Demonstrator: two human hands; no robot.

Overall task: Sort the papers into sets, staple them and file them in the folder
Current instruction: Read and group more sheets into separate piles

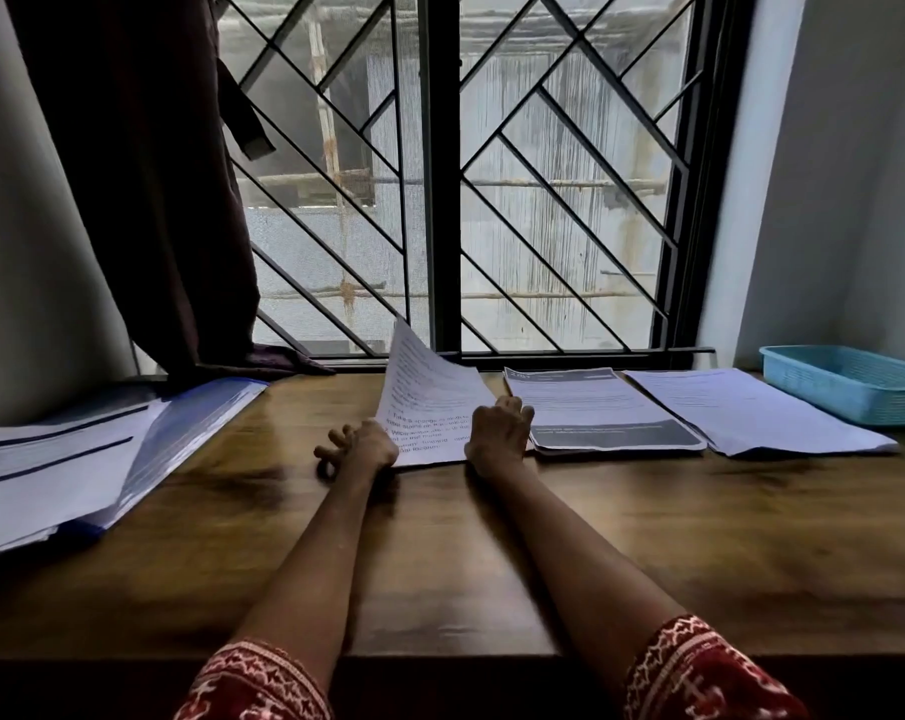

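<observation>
A printed sheet (423, 394) stands curled up from the wooden desk (440, 553), its far edge lifted toward the window. My left hand (359, 445) holds its near left corner, fingers curled. My right hand (498, 429) rests on its right edge, fingers bent over the paper. To the right lie a set of papers with dark bands (601, 410) and a plain white set (746, 410). An open blue folder (180, 433) with papers in it (45, 470) lies at the far left.
A light blue plastic basket (850, 381) sits at the back right corner. A dark curtain (144, 189) hangs at the left of the barred window (440, 174). The desk's front edge runs near my sleeves.
</observation>
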